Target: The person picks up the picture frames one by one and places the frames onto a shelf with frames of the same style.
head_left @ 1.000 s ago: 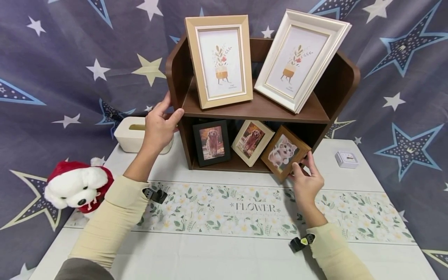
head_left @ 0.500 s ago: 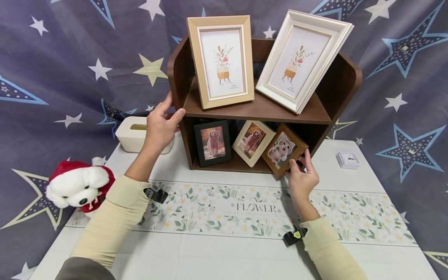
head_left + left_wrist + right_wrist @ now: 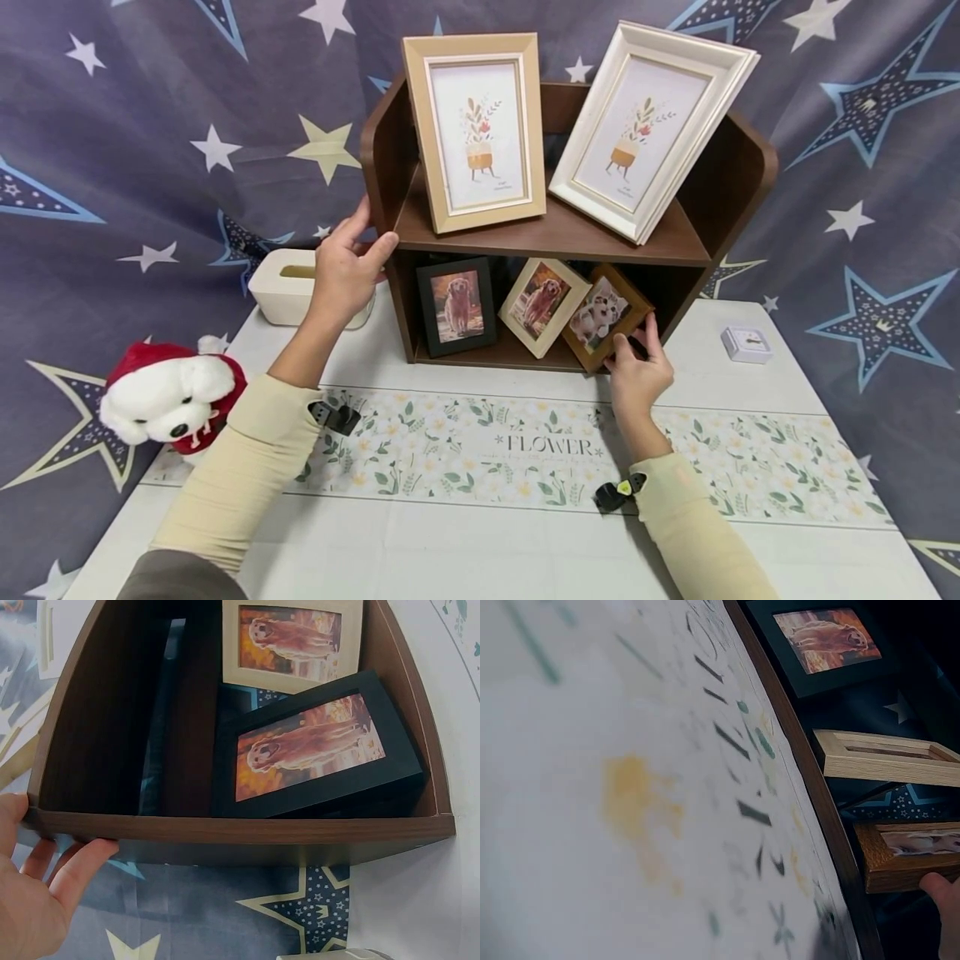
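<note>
A dark brown two-tier shelf (image 3: 558, 241) stands on the table. My left hand (image 3: 347, 271) grips its left side panel at the height of the middle board, thumb at the front edge. My right hand (image 3: 639, 367) holds a brown wooden picture frame (image 3: 636, 300) with a kitten photo by its right and lower edges. That frame leans tilted in the lower compartment, its left side overlapped by a light wood picture frame (image 3: 524, 332) showing a dog. At the left of this compartment a black picture frame (image 3: 322, 799) stands upright, also with a dog photo.
On the upper tier stand a tan picture frame (image 3: 491, 218) and a tilted white picture frame (image 3: 594, 214). A cream tissue box (image 3: 273, 293) and a white plush dog (image 3: 168, 398) are at the left. A small white clock (image 3: 746, 343) sits at the right. A floral runner (image 3: 480, 450) crosses the table.
My right hand has pushed the brown picture frame left and deeper into the lower compartment, closer behind the light wood frame. My left hand stays on the shelf's side.
</note>
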{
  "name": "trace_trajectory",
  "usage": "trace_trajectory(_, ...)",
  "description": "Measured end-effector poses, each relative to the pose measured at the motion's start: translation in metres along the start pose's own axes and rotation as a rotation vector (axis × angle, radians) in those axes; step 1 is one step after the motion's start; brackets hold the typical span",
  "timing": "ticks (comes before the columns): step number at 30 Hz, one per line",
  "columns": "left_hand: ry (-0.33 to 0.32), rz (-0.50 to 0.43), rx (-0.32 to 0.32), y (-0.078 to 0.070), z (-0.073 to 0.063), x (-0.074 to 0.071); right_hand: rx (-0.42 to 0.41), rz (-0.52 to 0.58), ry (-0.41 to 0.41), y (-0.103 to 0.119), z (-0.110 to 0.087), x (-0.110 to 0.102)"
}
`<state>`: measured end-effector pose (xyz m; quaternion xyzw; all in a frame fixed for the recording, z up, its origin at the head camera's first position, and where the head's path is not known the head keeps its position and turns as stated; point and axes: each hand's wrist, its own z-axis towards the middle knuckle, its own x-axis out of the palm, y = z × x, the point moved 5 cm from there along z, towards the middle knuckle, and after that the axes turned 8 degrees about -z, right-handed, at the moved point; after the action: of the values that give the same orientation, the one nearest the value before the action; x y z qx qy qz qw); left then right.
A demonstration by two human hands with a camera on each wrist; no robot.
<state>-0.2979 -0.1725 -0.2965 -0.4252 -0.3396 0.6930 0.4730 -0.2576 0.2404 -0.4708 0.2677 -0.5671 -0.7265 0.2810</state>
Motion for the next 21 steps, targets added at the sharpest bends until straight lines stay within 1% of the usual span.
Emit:
trace_trajectory(5,0.003,-0.005,-0.007,0.000,0.000,0.000,-0.012,-0.037,-0.001,-0.001,0.003,0.005)
trace_trajectory(13,0.003,-0.012,-0.007,-0.001,0.000,0.001,-0.002,-0.067,0.001,-0.001,0.007,0.010)
trace_trajectory(21,0.002,-0.008,-0.004,-0.001,0.000,0.001,0.007,-0.062,-0.004,-0.002,0.009,0.014)
